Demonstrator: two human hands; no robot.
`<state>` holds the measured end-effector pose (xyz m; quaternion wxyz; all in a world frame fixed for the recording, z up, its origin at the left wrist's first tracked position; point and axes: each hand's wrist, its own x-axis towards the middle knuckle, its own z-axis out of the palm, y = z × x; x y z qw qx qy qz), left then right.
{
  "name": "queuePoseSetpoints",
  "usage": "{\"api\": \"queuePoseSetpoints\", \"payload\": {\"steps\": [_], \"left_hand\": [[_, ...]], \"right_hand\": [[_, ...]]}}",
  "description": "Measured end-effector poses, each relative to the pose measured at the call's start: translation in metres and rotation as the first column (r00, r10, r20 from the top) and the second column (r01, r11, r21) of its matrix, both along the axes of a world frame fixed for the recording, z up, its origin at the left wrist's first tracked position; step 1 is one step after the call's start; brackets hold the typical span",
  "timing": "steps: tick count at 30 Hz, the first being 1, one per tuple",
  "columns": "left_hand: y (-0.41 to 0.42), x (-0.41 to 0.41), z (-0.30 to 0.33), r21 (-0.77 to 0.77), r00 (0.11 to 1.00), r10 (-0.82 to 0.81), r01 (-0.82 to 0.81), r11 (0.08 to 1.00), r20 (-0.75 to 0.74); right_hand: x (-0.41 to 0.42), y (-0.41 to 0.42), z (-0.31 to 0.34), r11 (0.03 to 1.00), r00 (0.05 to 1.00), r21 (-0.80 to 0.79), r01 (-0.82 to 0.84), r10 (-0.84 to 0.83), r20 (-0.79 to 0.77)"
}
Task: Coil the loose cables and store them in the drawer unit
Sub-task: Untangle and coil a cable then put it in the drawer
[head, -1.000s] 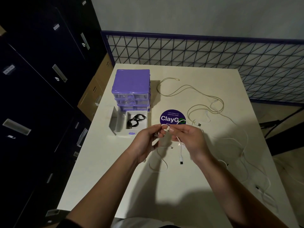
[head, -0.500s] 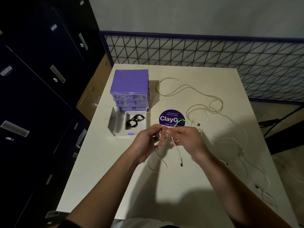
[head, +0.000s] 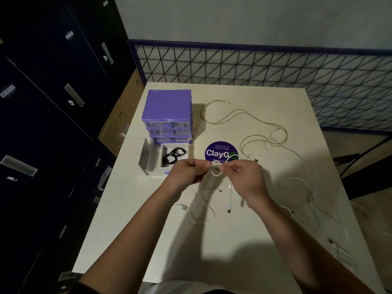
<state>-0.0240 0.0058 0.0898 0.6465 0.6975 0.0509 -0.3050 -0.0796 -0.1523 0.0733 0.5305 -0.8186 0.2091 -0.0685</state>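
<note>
Your left hand [head: 186, 174] and right hand [head: 244, 175] each pinch, with curled fingers, one side of a small loop of the white cable [head: 216, 169] held between them, above the table [head: 233, 240]. Its free end with the plug [head: 229, 209] hangs below your right hand, so I think the loop can spring open if one pinch loosens. Beyond your left hand the open drawer [head: 152, 160] of the purple drawer unit [head: 167, 115] already holds a black coil [head: 175, 157], and the loose cables [head: 263, 132] beyond your right hand could snag the hanging end.
</note>
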Motion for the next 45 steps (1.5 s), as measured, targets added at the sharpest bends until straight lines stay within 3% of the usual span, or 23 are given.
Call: {"api": "queuePoseSetpoints", "payload": {"steps": [4,10,17,24,33,41,45], "left_hand": [[0.003,0.002,0.002,-0.138,0.989,-0.023,0.003,0.99,-0.143],[0.002,0.001,-0.001,-0.164,0.996,-0.019,0.004,0.987,-0.09],[0.002,-0.001,-0.006,-0.125,1.0,0.018,-0.021,0.992,-0.025],[-0.003,0.0,-0.004,0.009,0.992,-0.029,0.028,1.0,0.126],[-0.001,0.001,-0.008,-0.047,0.98,-0.061,0.072,0.996,0.189],[0.001,0.007,-0.006,0.079,0.964,-0.134,0.118,0.99,0.228],[0.002,0.007,-0.006,0.105,0.963,-0.087,0.062,0.992,0.253]], "right_hand": [[0.003,-0.001,0.001,1.0,1.0,-0.003,0.005,-0.005,0.004],[0.005,0.0,0.007,0.986,0.999,0.161,-0.041,0.043,-0.011],[0.005,0.003,0.011,0.974,0.995,0.205,-0.095,0.101,-0.02],[0.006,0.005,0.009,0.981,0.997,0.18,-0.071,0.074,-0.01],[0.006,0.001,0.012,0.988,0.994,0.107,-0.113,0.112,0.015],[0.008,-0.002,0.009,0.992,0.993,0.036,-0.117,0.116,0.036],[0.008,-0.002,0.007,0.992,0.992,0.026,-0.121,0.12,0.037]]}}
